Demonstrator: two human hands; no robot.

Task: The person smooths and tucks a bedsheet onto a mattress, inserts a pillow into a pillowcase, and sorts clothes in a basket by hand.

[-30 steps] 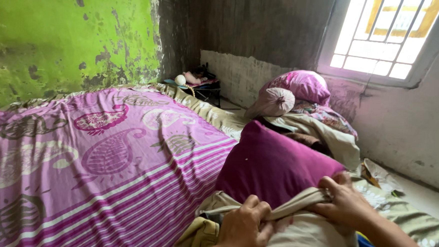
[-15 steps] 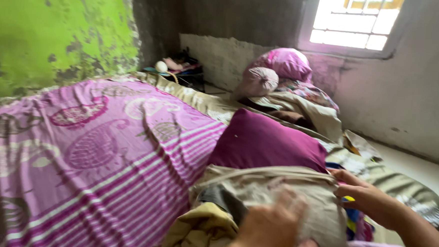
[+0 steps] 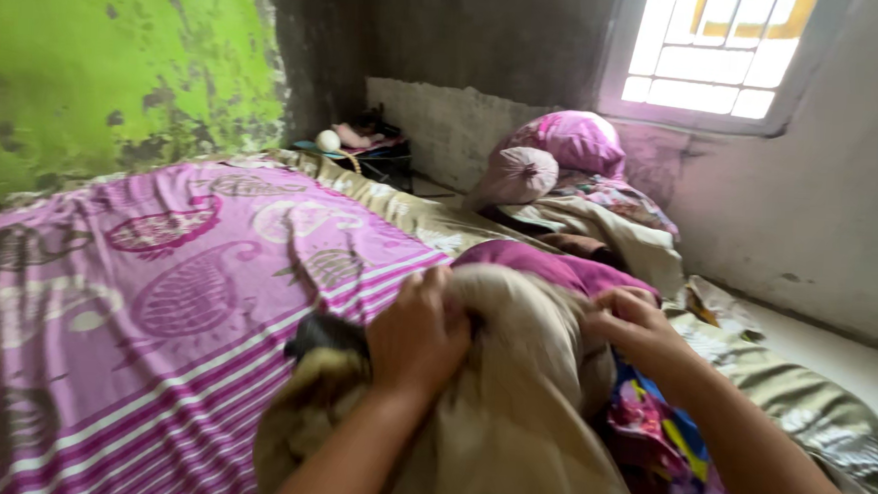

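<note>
Both hands have lifted the beige cloth bundle (image 3: pixel 511 401) higher, hiding most of the magenta pillow (image 3: pixel 568 269). Left hand (image 3: pixel 417 338) and right hand (image 3: pixel 635 325) are each clamped on its soft, crumpled folds, apart. It sits at the mattress's near edge, beside the striped paisley sheet (image 3: pixel 156 292), smooth and open toward the green wall (image 3: pixel 98 59).

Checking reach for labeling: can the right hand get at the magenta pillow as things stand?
Probably yes. The right hand grips the beige pillow right beside the magenta pillow, which lies just beyond its fingers. Nothing stands between them, but the hand would have to let go of the beige pillow first.
</note>
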